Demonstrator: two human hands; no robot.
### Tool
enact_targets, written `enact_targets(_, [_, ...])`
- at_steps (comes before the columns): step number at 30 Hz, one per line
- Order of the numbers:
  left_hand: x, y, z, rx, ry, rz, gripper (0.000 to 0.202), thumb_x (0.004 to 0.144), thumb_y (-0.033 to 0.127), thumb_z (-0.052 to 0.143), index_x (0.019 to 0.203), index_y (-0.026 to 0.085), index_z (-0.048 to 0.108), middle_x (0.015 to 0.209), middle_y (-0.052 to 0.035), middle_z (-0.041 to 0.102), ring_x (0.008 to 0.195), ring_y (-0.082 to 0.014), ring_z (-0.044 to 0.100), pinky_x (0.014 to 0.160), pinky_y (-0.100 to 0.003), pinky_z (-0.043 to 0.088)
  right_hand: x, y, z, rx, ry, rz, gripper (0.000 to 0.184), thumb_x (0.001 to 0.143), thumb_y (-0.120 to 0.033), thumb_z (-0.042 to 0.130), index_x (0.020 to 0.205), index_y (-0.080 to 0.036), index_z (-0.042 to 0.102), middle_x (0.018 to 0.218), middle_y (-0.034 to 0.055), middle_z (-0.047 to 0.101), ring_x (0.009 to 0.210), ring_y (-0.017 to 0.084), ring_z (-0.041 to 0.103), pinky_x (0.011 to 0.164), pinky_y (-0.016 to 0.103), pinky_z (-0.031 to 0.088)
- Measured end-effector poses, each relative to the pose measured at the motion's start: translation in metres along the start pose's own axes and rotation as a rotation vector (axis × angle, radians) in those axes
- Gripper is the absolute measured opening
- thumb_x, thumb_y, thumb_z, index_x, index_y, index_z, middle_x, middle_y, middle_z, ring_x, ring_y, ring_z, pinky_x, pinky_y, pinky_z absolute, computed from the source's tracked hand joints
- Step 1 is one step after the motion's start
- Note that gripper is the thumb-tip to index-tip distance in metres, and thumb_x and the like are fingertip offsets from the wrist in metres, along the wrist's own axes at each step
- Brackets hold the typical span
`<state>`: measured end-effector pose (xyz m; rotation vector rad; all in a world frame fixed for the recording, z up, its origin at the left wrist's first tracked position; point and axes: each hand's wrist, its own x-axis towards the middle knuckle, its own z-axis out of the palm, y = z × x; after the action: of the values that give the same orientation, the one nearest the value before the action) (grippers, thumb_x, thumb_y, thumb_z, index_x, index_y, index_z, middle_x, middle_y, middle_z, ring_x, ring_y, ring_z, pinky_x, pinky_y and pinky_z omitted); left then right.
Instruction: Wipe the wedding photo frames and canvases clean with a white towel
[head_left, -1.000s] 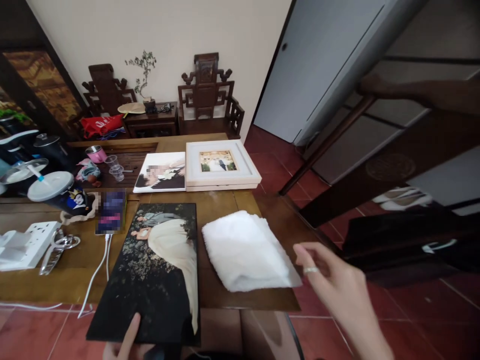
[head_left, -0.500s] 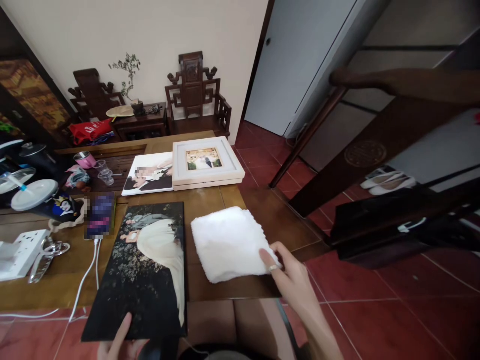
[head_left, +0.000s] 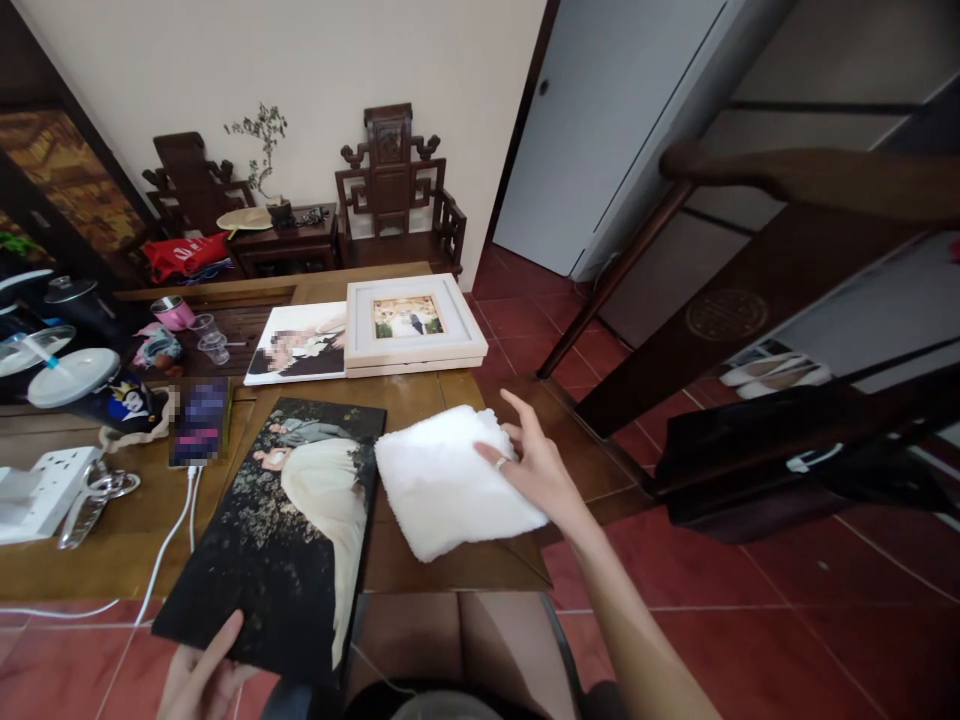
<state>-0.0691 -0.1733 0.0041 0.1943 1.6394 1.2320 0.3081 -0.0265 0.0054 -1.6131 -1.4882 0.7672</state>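
Observation:
My left hand (head_left: 206, 672) is closed on the near edge of a dark wedding photo panel (head_left: 300, 520), thumb on top and fingers partly hidden beneath. The panel's near end sticks out past the table edge, slightly turned. On the table to its right lies a folded white cloth (head_left: 450, 490) with a fluffy surface. My right hand (head_left: 532, 462), with a ring on it, grips the cloth's right side. Its thumb lies on top, the index finger stretches beyond the far edge, and some fingertips are hidden.
Behind the panel on the table (head_left: 420, 580) lie a white-edged photo panel (head_left: 300, 345) and stacked pale frames (head_left: 416, 325). At left are a phone (head_left: 201, 420) on charging cables, a power strip (head_left: 52, 490), a hair claw (head_left: 97, 495) and cups. A wooden chair (head_left: 720, 300) stands at right.
My right hand has moved from the cloth's near right corner up to its far right side. The dark panel has turned a little clockwise, and my left hand has shifted left with it.

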Motion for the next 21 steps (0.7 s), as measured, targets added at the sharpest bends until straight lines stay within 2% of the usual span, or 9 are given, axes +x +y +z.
enact_targets(2, [0.008, 0.002, -0.012, 0.046, 0.014, 0.022, 0.060, 0.055, 0.024, 0.085, 0.111, 0.024, 0.064, 0.107, -0.0012, 0.072, 0.113, -0.0307, 0.062, 0.079, -0.030, 0.061, 0.005, 0.003, 0.001, 0.113, -0.061, -0.060, 0.072, 0.082, -0.044, 0.054, 0.145, -0.023, 0.026, 0.082, 0.0003, 0.065, 0.059, 0.015, 0.053, 0.061, 0.031, 0.047])
enact_targets(5, [0.018, 0.008, -0.023, 0.076, -0.002, 0.038, 0.053, 0.056, 0.023, 0.085, 0.106, 0.021, 0.066, 0.102, -0.0025, 0.073, 0.099, -0.0283, 0.069, 0.077, -0.032, 0.062, 0.009, 0.011, 0.000, 0.281, -0.153, -0.062, 0.066, 0.085, -0.043, 0.053, 0.143, -0.024, 0.029, 0.094, 0.0061, 0.067, 0.068, 0.017, 0.059, 0.062, 0.032, 0.049])
enact_targets(9, [0.021, 0.023, -0.014, 0.099, -0.063, 0.012, 0.049, 0.055, 0.018, 0.083, 0.102, 0.017, 0.066, 0.093, -0.0053, 0.075, 0.085, -0.0268, 0.072, 0.070, -0.033, 0.062, 0.015, 0.024, 0.005, 0.476, -0.122, 0.000, 0.071, 0.082, -0.046, 0.059, 0.142, -0.023, 0.028, 0.105, 0.0104, 0.065, 0.079, 0.020, 0.063, 0.067, 0.034, 0.052])
enact_targets(11, [0.019, 0.030, -0.005, 0.147, -0.024, -0.015, 0.040, 0.057, 0.017, 0.081, 0.095, 0.018, 0.068, 0.085, -0.0032, 0.075, 0.079, -0.0256, 0.072, 0.066, -0.032, 0.061, 0.017, 0.028, 0.008, 0.487, -0.071, 0.042, 0.076, 0.079, -0.049, 0.063, 0.141, -0.022, 0.029, 0.104, 0.0105, 0.065, 0.081, 0.021, 0.063, 0.067, 0.034, 0.053])
enact_targets(14, [0.020, 0.039, 0.001, 0.229, 0.021, 0.004, 0.029, 0.060, 0.016, 0.080, 0.087, 0.019, 0.069, 0.078, -0.0023, 0.074, 0.075, -0.0241, 0.072, 0.066, -0.031, 0.060, 0.009, 0.022, 0.003, 0.364, -0.035, 0.024, 0.085, 0.077, -0.051, 0.065, 0.145, -0.024, 0.022, 0.110, 0.0120, 0.062, 0.083, 0.021, 0.064, 0.068, 0.036, 0.055])
enact_targets(16, [0.019, 0.046, -0.004, 0.365, 0.016, 0.041, 0.026, 0.060, 0.018, 0.080, 0.083, 0.018, 0.070, 0.068, -0.0011, 0.072, 0.070, -0.0232, 0.071, 0.064, -0.030, 0.059, -0.004, 0.011, -0.005, 0.162, 0.041, -0.096, 0.086, 0.078, -0.050, 0.065, 0.147, -0.026, 0.020, 0.123, 0.0141, 0.056, 0.095, 0.024, 0.063, 0.077, 0.041, 0.055])
enact_targets(18, [0.013, 0.053, -0.010, 0.604, 0.067, 0.112, 0.023, 0.057, 0.019, 0.080, 0.078, 0.019, 0.072, 0.055, 0.0015, 0.066, 0.056, -0.0222, 0.067, 0.052, -0.026, 0.054, -0.022, 0.000, -0.013, -0.065, 0.125, -0.257, 0.074, 0.080, -0.048, 0.063, 0.143, -0.027, 0.031, 0.133, 0.0130, 0.051, 0.112, 0.029, 0.055, 0.092, 0.047, 0.048])
enact_targets(20, [-0.001, 0.056, -0.007, 0.885, 0.215, 0.254, 0.022, 0.054, 0.022, 0.082, 0.073, 0.022, 0.072, 0.049, 0.0021, 0.062, 0.047, -0.0197, 0.060, 0.040, -0.020, 0.041, -0.038, -0.004, -0.017, -0.198, 0.192, -0.324, 0.056, 0.083, -0.047, 0.059, 0.133, -0.026, 0.045, 0.132, 0.0114, 0.052, 0.119, 0.030, 0.050, 0.099, 0.048, 0.042])
enact_targets(21, [-0.011, 0.054, 0.002, 0.947, 0.339, 0.384, 0.022, 0.052, 0.027, 0.084, 0.068, 0.022, 0.070, 0.049, 0.0016, 0.062, 0.043, -0.0182, 0.057, 0.037, -0.019, 0.037, -0.044, -0.004, -0.017, -0.223, 0.231, -0.293, 0.051, 0.084, -0.048, 0.057, 0.128, -0.024, 0.050, 0.127, 0.0119, 0.055, 0.115, 0.029, 0.052, 0.097, 0.047, 0.044])
